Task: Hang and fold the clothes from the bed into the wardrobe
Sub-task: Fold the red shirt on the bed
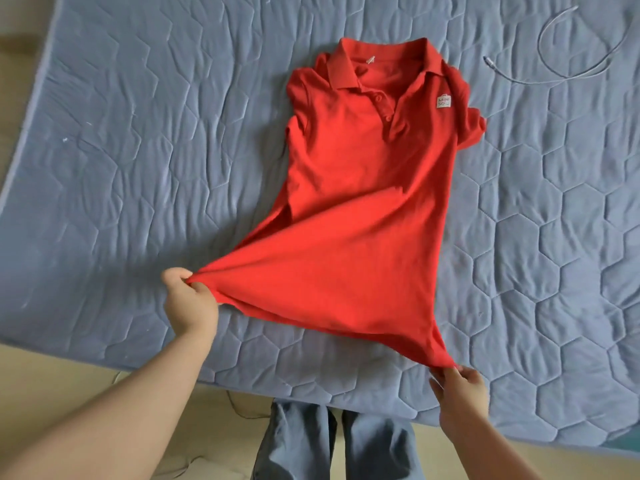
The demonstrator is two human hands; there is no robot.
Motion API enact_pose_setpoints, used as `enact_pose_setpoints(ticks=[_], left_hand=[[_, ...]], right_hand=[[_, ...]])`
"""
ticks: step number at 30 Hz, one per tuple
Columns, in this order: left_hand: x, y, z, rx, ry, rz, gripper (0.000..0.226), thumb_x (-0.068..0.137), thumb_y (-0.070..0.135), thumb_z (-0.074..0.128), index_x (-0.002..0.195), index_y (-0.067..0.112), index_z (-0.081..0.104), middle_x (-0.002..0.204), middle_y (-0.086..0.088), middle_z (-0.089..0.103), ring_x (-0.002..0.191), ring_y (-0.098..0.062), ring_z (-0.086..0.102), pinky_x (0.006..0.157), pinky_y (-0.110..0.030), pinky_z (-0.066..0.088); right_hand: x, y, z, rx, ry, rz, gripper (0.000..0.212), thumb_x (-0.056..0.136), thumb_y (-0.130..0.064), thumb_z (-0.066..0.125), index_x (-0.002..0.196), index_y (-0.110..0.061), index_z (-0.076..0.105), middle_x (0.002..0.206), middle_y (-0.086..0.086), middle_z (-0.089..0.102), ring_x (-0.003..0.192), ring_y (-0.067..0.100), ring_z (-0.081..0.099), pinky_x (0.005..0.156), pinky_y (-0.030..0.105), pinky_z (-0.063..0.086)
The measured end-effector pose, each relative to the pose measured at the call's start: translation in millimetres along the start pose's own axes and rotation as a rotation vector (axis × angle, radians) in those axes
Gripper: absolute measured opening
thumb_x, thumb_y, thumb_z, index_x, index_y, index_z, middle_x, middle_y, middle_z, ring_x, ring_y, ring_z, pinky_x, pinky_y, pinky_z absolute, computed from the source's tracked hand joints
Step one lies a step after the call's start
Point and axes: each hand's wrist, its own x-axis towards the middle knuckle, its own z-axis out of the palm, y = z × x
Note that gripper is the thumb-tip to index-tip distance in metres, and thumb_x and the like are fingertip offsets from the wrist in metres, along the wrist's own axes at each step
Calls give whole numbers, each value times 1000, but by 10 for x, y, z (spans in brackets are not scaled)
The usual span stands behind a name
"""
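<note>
The fingers (199, 287) of the left hand (188, 303) are curled tight on 1 hem corner of the red polo shirt (363, 188), bunching the cloth into a point. The right hand (462, 393) pinches the other hem corner, close to the bed's near edge. Between the 2 grips the hem is drawn taut and lifted a little. The upper body and collar (346, 67) lie flat, front up, on the middle of the bed (121, 133), collar toward the far edge. Both sleeves look tucked in at the sides.

This reads as the folding step, with the shirt being straightened before a fold. The next move likely calls for carrying the hem up toward the collar with both corners level, so the halves meet squarely.

A white cable (554, 74) loops near the bed's far right corner, well apart from the shirt. The wardrobe is out of view, no other clothes show on the bed, and the right fingertips are partly hidden by cloth.
</note>
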Motion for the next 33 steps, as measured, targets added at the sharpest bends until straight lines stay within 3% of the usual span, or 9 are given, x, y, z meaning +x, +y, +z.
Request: enact_pose_setpoints(ticks=[2,4,9,12,18,23,26,30,33], left_hand=[[66,21,-49,41,-5,-23,22,88,-4,37,107,1,47,97,-33,59,92,-47,53,75,-41,36],[85,37,-64,86,-54,7,20,88,-3,39,104,3,48,94,-30,60,90,-45,54,75,-41,38],[2,-15,-44,87,-165,84,15,83,-5,50,90,8,50,90,-24,61,83,-38,59,76,-35,46],[-47,-44,-39,74,-223,63,19,82,-5,53,87,12,47,91,-24,63,78,-39,65,78,-47,52],[-13,-88,-36,148,-219,128,18,80,-2,55,85,13,46,85,-20,64,77,-37,64,77,-43,50],[5,-94,-109,176,-208,155,19,80,-4,52,84,13,46,84,-23,63,78,-40,63,75,-46,50],[-31,-51,-223,230,-185,224,19,78,-8,53,85,9,48,87,-23,59,81,-40,59,70,-41,45],[-200,-16,-387,439,-243,384,17,75,-11,55,88,0,52,95,-22,49,82,-42,50,66,-41,34],[-406,-20,-445,621,-398,466,17,77,-8,55,85,5,48,96,-19,46,75,-42,52,62,-44,38]], right_hand=[[11,-61,-14,-36,58,-57,26,87,10,43,66,-6,39,61,9,45,50,19,49,40,12,46],[38,-101,12,-116,90,-103,13,85,7,42,77,-3,46,58,8,44,52,23,43,34,15,42],[92,-82,198,-158,-26,-87,13,89,-3,43,100,-6,49,69,6,45,53,17,38,50,24,37],[145,11,258,-226,-80,-44,19,88,-5,52,105,-14,49,66,5,44,52,16,39,49,25,36],[283,179,284,-343,-50,24,15,82,-12,64,86,-3,53,61,7,44,55,24,42,54,34,36],[175,103,216,-102,20,-62,19,84,-15,64,74,-13,48,62,5,52,50,17,52,61,33,52],[103,2,-81,-196,17,-166,21,84,-14,64,73,-13,47,61,4,52,46,15,53,64,35,54],[107,-114,-602,-274,-12,-207,14,84,-4,60,76,-11,52,58,3,56,47,14,59,48,15,47],[169,-193,-889,-369,112,-193,22,76,7,54,83,-14,53,63,9,60,45,14,58,45,16,44]])
